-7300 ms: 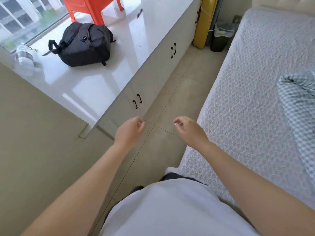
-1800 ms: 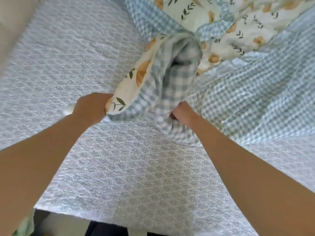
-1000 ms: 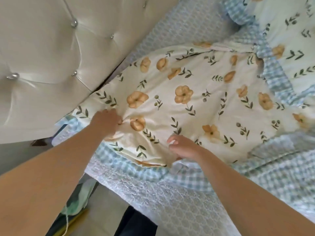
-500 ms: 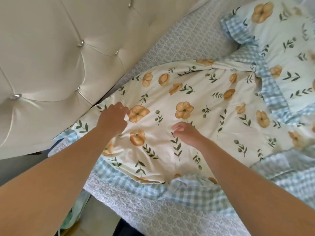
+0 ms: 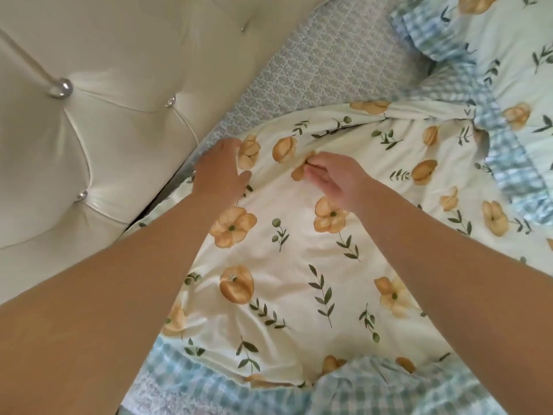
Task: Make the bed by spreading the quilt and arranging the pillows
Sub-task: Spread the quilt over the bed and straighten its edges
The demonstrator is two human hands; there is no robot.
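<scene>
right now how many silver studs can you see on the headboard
4 silver studs: a large one at upper left, one right of it, one lower down, one half-sunk near the top. Others may lie off frame.

— What have I got on the head view?
— My left hand [image 5: 220,172] lies flat on the floral pillow [image 5: 299,265], beside the tufted headboard [image 5: 89,115]. My right hand [image 5: 338,178] touches the cloth nearby; whether it pinches, I can't tell.
</scene>
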